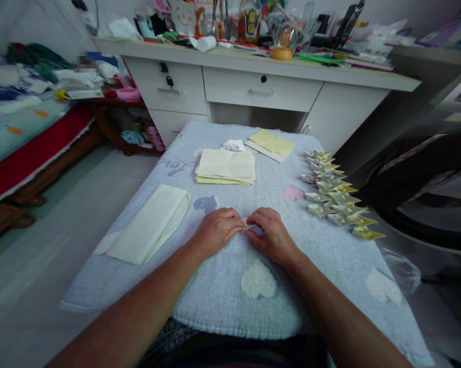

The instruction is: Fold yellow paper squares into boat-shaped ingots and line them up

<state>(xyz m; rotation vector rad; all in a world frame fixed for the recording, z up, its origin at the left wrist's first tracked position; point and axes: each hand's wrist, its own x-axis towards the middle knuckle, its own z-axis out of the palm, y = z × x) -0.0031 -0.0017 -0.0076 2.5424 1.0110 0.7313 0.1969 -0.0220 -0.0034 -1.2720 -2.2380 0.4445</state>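
Between my two hands is a small folded piece of paper [246,223], mostly covered by the fingers. My left hand [220,228] pinches its left side. On its right side the fingers of my right hand [269,231] are closed on it. Beyond the hands lies a stack of cream and yellow paper sheets [226,166]. Several folded paper boats [336,197] stand in rows along the right side of the table.
A pale folded stack of larger paper [150,225] lies at the left on the cloth-covered table [261,306]. Yellow and white sheets [272,143] and a crumpled tissue [233,145] lie toward the back. Behind stands a cluttered white desk [230,82]; a bed [19,133] is at left.
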